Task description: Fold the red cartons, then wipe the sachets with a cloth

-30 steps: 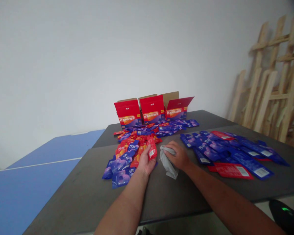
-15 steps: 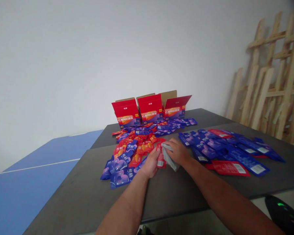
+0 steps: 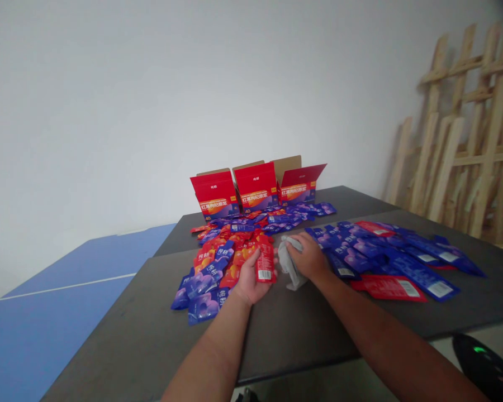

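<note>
In my left hand (image 3: 250, 283) lies a red pouch (image 3: 265, 262), its barcode side facing up and my thumb over its left edge. My right hand (image 3: 310, 257) is closed on a crumpled grey cloth (image 3: 290, 265), held just right of the pouch and apart from it. To the left of my left hand spreads a loose pile of red and purple pouches (image 3: 209, 277). Beyond my right forearm is another pile, mostly blue-purple pouches (image 3: 356, 254) with a few red ones (image 3: 396, 287).
Three open red boxes (image 3: 257, 187) stand in a row at the back of the dark table (image 3: 126, 329), with more mixed pouches (image 3: 272, 219) before them. A blue table (image 3: 75, 290) is at the left. Wooden frames (image 3: 465, 139) lean against the wall at right.
The cloth has come off the red pouch and moved slightly right with my right hand. My left hand has turned, so the pouch's barcode side now shows fully.
</note>
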Motion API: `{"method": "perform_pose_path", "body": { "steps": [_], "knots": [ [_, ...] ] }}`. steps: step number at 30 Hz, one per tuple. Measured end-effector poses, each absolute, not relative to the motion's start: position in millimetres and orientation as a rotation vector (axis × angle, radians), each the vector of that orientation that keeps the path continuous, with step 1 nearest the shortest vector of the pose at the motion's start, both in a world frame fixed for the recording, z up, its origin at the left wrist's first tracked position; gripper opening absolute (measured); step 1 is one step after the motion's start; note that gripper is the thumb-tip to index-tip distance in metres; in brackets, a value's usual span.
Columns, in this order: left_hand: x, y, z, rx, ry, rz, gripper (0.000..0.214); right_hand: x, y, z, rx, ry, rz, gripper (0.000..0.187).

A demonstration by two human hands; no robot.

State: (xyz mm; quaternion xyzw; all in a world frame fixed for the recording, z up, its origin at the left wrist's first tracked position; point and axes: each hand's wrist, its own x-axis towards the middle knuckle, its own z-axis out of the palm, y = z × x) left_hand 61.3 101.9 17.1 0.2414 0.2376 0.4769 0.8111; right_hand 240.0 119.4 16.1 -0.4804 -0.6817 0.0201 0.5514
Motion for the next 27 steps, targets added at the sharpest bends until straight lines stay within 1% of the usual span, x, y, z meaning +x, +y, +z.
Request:
{"method": "perform_pose_path", "body": {
  "steps": [3,6,8,11,18,23,27],
  "knots": [
    [59,103,19,0.479,0.468,1.008,0.039,225,104,15,-0.909,-1.855,0.102,0.02],
    [60,103,18,0.488,0.492,0.924,0.054,210,92,12,-0.657,-2.14,0.076,0.019],
    [62,101,17,0.493,0.515,0.87,0.06,204,90,9,-0.596,-2.237,0.014,0.021],
    [65,98,16,0.516,0.541,0.826,0.058,202,95,5,-0.706,-2.192,0.012,0.022],
    [67,95,11,0.596,0.604,0.825,0.04,220,113,6,-0.998,-1.858,0.061,0.019],
    [62,95,14,0.62,0.516,0.726,0.04,229,124,6,-1.168,-1.662,0.069,0.017],
    [59,96,17,0.555,0.447,0.726,0.039,235,133,3,-1.312,-1.536,0.162,0.019]
  ]
}}
